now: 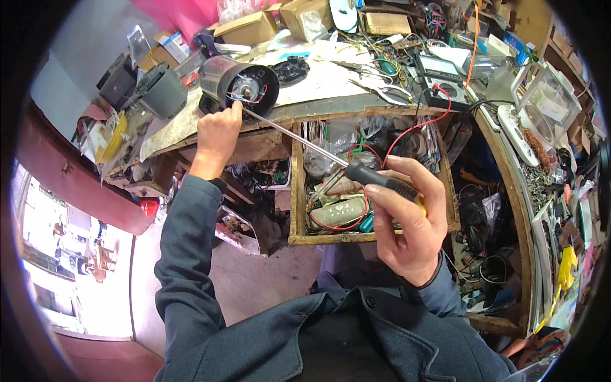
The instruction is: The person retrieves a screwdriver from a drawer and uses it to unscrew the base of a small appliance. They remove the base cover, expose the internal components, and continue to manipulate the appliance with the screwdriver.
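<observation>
A dark cylindrical appliance housing [219, 75] lies on its side at the bench's front edge. Inside its open end, a round motor [247, 89] shows with red and blue wires. My left hand [219, 132] is at the lower rim, its fingers curled and one digit reaching up to the wires; whatever they grip is hidden. In my right hand [410, 219], fingers hold the black handle of a long screwdriver [305, 143] above the drawer. Its metal shaft slants up and left, the tip ending beside my left hand near the rim; contact cannot be made out.
Below the screwdriver, an open wooden drawer [375, 238] holds a case, bags and cables. A multimeter [440, 76] with a red lead, pliers [385, 91] and a black round part [291, 70] lie on the bench. A grey container [164, 92] stands at left.
</observation>
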### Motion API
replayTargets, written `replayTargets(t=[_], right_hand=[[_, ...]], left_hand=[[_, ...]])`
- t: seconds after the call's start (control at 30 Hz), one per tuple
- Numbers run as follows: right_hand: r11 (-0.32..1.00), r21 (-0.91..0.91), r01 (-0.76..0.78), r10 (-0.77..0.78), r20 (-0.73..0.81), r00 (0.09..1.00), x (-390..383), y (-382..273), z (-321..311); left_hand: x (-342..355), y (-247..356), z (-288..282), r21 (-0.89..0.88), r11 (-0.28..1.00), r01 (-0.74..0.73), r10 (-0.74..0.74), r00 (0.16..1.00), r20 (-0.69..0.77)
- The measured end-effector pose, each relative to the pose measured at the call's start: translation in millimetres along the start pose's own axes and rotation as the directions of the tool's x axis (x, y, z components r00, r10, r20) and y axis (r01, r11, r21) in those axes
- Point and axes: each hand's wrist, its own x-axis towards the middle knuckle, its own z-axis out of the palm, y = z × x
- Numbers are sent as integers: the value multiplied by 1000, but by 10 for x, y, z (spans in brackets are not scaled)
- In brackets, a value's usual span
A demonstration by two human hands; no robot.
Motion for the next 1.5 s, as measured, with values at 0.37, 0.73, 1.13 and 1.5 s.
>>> replayTargets(t=[0.37,0.73,1.13,1.5], right_hand=[[994,-112,13,-10,26,1000,-6,-53,-93],[949,-146,-279,227,-295,928,-285,73,-688],[959,-121,-257,217,-270,938,-435,357,-496],[957,-79,-280,276,-58,959,-634,261,-252]], left_hand=[[-13,-72,51,-55,998,-41,39,999,-35],[462,623,35,-339,940,-29,-24,988,-153],[895,1017,352,-416,908,53,-17,996,89],[50,1286,-339,-446,-806,390,-27,728,685]])
